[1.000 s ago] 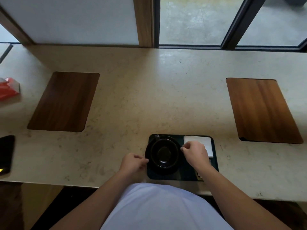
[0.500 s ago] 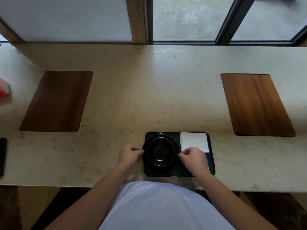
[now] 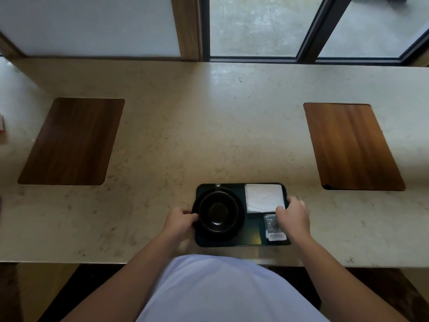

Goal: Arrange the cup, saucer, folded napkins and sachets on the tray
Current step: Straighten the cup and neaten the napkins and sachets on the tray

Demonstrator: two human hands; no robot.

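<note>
A dark rectangular tray (image 3: 251, 238) lies near the front edge of the stone counter. On its left half a black cup (image 3: 218, 211) stands on a black saucer (image 3: 240, 223), handle pointing away. White folded napkins (image 3: 263, 197) fill the tray's far right corner, and a stack of sachets (image 3: 272, 228) lies in front of them. My left hand (image 3: 180, 221) pinches the left rim of the saucer and tray. My right hand (image 3: 293, 217) grips the tray's right edge, with fingertips on the napkins' corner and over part of the sachets.
Two wooden placemats lie on the counter, one at the left (image 3: 72, 141) and one at the right (image 3: 350, 145). A red object (image 3: 1, 126) shows at the far left edge. A wall and window frame (image 3: 204, 29) stand behind the counter.
My right hand has moved right from the cup's side to the tray's right edge, uncovering the sachets. My left hand has stayed at the saucer's left rim. The camera view shifted slightly.
</note>
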